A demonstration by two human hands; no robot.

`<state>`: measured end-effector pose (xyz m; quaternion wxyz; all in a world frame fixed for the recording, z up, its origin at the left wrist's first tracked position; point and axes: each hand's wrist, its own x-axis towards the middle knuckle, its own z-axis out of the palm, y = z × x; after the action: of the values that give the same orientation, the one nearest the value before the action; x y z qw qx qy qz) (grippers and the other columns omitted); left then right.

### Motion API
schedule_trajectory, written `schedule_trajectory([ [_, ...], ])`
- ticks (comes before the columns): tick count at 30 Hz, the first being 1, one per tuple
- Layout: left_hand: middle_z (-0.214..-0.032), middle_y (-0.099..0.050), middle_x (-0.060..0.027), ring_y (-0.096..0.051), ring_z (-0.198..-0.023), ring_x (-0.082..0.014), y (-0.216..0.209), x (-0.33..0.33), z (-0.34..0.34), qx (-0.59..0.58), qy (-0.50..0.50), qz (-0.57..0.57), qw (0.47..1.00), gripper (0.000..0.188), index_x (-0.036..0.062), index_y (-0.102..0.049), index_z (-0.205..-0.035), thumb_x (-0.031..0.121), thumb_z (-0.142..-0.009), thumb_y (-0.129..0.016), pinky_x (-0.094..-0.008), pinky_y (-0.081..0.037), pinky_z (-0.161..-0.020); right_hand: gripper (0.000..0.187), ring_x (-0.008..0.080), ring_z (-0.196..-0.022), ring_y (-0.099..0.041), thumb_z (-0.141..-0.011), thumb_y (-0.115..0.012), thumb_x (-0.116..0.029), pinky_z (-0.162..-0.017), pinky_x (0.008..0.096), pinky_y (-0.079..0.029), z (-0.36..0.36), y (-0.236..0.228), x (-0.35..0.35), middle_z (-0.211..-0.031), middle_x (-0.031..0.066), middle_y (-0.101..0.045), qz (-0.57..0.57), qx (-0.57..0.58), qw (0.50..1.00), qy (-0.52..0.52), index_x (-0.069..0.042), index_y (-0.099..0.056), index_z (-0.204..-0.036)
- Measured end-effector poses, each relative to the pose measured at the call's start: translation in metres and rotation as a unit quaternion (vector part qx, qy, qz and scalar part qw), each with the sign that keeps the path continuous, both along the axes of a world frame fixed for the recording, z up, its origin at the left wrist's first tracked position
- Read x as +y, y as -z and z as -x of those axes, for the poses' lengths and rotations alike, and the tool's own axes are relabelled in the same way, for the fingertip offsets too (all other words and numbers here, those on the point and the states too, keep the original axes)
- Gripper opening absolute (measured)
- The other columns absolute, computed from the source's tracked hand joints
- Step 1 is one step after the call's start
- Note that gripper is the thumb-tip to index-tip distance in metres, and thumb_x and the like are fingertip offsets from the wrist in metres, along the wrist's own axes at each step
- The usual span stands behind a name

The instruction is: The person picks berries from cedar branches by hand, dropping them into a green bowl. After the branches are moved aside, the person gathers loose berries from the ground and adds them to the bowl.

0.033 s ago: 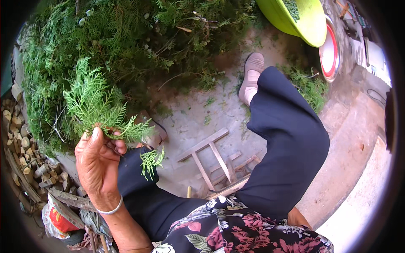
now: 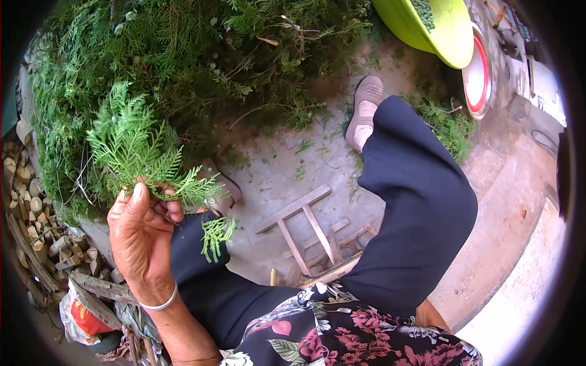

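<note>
My left hand (image 2: 143,229), a pale bangle on its wrist, is closed in a pinch on a green cypress sprig (image 2: 137,149). The flat, scaly fronds fan up and to the right from the fingertips, and one small tuft hangs lower, over my left knee. Just beyond the hand lies a large heap of cut cypress branches (image 2: 183,79), with a few pale round cones among the greenery. Of my right arm only a bit of bare skin shows beside my hip; the right hand is out of the picture.
A yellow-green basin (image 2: 421,30) holding small green cones stands at the far right, near a red-rimmed white round vessel (image 2: 477,79). A wooden frame (image 2: 311,229) lies between my legs. Chopped firewood (image 2: 43,226) and plastic bags (image 2: 88,317) are at the left.
The sprig's upper fronds and hanging tuft have shifted slightly left. My left hand keeps its pinch.
</note>
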<state>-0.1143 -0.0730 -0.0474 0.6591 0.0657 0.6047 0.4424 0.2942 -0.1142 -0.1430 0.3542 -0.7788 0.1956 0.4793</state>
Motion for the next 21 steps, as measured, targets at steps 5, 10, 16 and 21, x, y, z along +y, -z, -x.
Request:
schedule_trajectory([
  [5, -0.085, -0.063, -0.0093, -0.057, -0.069, -0.0196, -0.006, 0.003, 0.0, -0.011, 0.026, 0.0, 1.0, 0.012, 0.0039, -0.057, -0.095, 0.015, -0.092, -0.056, -0.0323, -0.043, -0.061, 0.026, 0.0153, -0.084, -0.06, -0.089, -0.053, -0.015, -0.076, 0.0273, -0.049, 0.047, 0.014, 0.04, -0.095, 0.0084, -0.064, -0.017, -0.018, 1.0, -0.011, 0.001, -0.058, -0.109],
  [10, -0.084, -0.063, -0.0087, -0.056, -0.069, -0.0189, -0.013, 0.008, 0.001, -0.011, 0.014, -0.02, 1.0, 0.014, 0.0036, -0.058, -0.097, 0.017, -0.092, -0.056, -0.032, -0.043, -0.061, 0.024, 0.0147, -0.082, -0.06, -0.089, -0.053, -0.015, -0.074, 0.0267, -0.049, 0.063, 0.004, 0.078, -0.093, 0.008, -0.064, -0.061, -0.033, 0.997, -0.017, 0.0, -0.059, -0.107],
  [16, -0.078, -0.063, -0.0078, -0.059, -0.069, -0.0168, -0.037, 0.006, 0.011, -0.023, 0.003, -0.077, 0.997, 0.018, 0.0012, -0.062, -0.092, 0.018, -0.091, -0.057, -0.0279, -0.046, -0.057, 0.023, 0.0139, -0.079, -0.06, -0.089, -0.053, -0.014, -0.072, 0.0258, -0.049, -0.024, -0.127, -0.151, -0.09, 0.0076, -0.064, -0.189, 0.002, 0.981, -0.044, 0.0, -0.059, -0.105],
  [21, -0.063, -0.06, -0.0121, -0.054, -0.049, -0.0165, -0.048, 0.012, -0.013, -0.07, -0.012, -0.168, 0.983, 0.019, -0.0044, -0.062, -0.087, 0.015, -0.089, -0.059, -0.0258, -0.045, -0.047, 0.008, 0.0049, -0.055, -0.031, -0.088, -0.054, -0.011, -0.049, 0.0219, -0.023, -0.012, -0.147, -0.042, -0.066, -0.0051, -0.041, -0.309, -0.301, 0.85, -0.302, -0.004, -0.057, -0.087],
])
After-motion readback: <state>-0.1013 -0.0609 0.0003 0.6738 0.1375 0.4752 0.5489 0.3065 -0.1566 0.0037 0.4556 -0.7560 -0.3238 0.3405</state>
